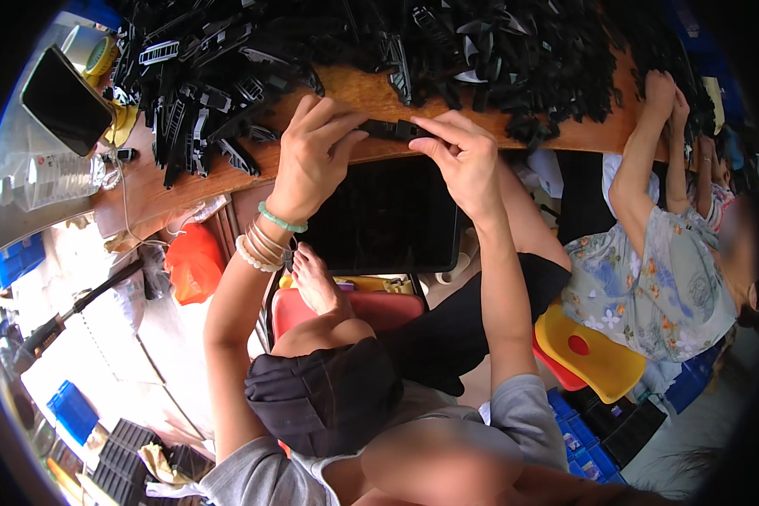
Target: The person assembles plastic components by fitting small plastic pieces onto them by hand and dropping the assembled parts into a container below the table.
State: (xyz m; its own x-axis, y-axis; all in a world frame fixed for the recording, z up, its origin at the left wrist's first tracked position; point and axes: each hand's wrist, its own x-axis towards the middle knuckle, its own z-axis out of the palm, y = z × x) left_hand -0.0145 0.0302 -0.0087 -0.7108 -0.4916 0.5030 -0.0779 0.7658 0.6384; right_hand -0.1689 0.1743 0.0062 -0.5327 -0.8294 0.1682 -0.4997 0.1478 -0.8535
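Note:
Between my two hands, over the table's front edge, is a small dark elongated plastic part (386,129). My left hand (319,143) pinches its left end between thumb and fingers, with bracelets on that wrist. The other end sits in the pinch of my right hand (462,153). Fingertips cover both ends, so the part's full shape is hidden. Beyond my hands, a heap of similar black plastic parts (514,51) spreads along the wooden table (346,88).
A phone (67,99) stands at the left by a clear plastic bottle (51,179). Below the table edge is a black tray (388,219). A red bag (196,263) hangs at the left. To the right, a co-worker in a floral top (649,278) reaches onto the table beside a yellow stool (586,350).

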